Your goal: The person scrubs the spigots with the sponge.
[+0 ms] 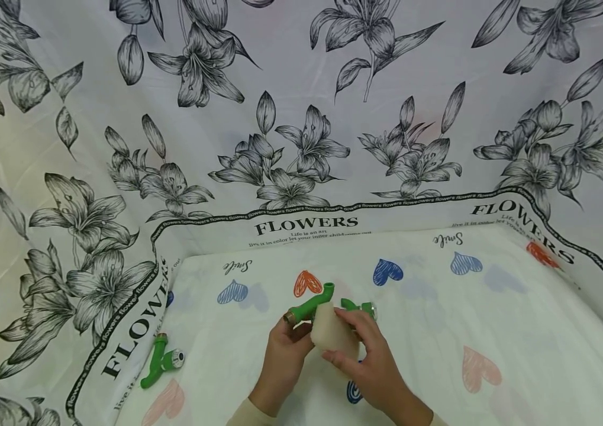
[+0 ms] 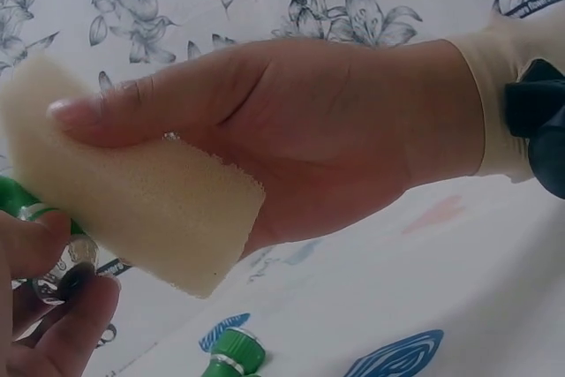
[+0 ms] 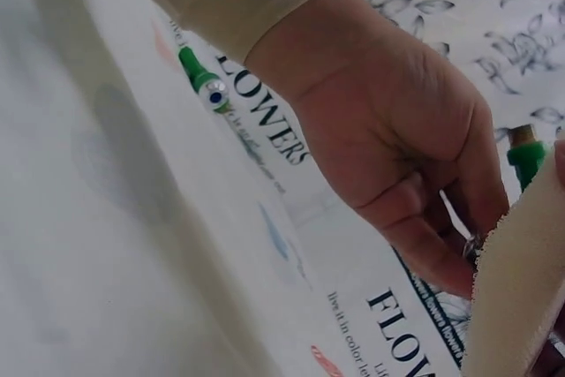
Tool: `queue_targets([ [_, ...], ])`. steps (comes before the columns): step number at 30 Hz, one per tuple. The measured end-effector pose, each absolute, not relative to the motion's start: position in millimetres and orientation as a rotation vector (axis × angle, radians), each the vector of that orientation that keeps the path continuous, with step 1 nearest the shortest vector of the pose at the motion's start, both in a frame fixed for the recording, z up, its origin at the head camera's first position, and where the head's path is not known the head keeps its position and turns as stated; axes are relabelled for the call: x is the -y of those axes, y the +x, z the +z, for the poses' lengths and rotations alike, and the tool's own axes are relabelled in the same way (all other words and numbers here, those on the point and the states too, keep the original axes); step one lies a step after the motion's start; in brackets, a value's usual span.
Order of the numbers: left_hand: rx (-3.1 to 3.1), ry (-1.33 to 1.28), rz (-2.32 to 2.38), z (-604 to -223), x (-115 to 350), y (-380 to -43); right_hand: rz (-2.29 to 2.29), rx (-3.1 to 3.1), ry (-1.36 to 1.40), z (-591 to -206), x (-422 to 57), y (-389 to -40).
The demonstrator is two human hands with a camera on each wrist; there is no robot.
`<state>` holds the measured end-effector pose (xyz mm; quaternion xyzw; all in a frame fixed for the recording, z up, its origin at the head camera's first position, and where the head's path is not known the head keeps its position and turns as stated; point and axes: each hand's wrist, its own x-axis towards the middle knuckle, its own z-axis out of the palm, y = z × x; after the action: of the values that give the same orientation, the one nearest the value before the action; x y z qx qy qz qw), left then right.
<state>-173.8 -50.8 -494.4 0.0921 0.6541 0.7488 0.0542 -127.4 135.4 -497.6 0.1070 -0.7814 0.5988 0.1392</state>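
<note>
My left hand grips a green tap with a brass-coloured threaded end; its curved spout points up and away to the right. A pale cream sponge is held in my right hand, thumb on the near side and fingers over the top. The sponge lies against the tap and hides part of it in the head view. In the left wrist view, the thumb presses flat along the sponge, and left fingertips pinch the tap's metal part. The right wrist view catches the tap's threaded end above the sponge's edge.
A second green tap lies on the cloth just behind the right hand, partly covered by it. Another green tap with a chrome end lies at the far left. White cloth with hearts covers the surface; flower-printed fabric rises behind and at the sides.
</note>
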Motion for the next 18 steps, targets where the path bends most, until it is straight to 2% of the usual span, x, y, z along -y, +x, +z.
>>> queue_targets([
  [10, -1.815, 0.507, 2.244, -487.9, 57.0, -173.2, 1.82, 2.21, 0.211, -503.2, -147.2, -138.8],
  [18, -1.818, 0.532, 2.211, -486.7, 57.2, -172.2, 1.883, 2.184, 0.196, -507.5, -150.1, -143.4],
])
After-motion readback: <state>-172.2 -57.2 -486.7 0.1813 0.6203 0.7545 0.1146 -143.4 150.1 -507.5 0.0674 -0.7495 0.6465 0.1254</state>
